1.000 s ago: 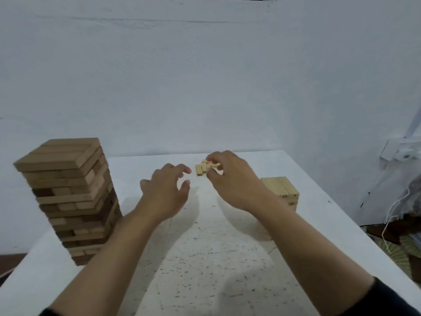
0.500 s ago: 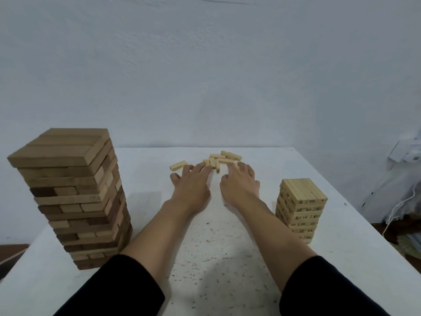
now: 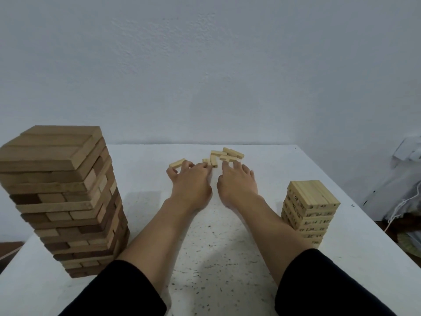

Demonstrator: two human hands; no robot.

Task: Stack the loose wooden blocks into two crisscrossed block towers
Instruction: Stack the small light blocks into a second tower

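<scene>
Toward the near edge of the table (image 3: 216, 270), the big tower (image 3: 59, 197) stands by the left edge and the small tower (image 3: 309, 208) by the right edge, and the forearms run between them with room on both sides. Past mid-table the left hand (image 3: 191, 181) and right hand (image 3: 237, 181) lie side by side, palms down, fingers stretched, gripping nothing. Straight ahead of the fingertips, toward the far edge, the loose blocks (image 3: 227, 156) lie jumbled (long axes every which way). A single block (image 3: 177, 163) lies aslant at the left fingertips, nearer that hand.
</scene>
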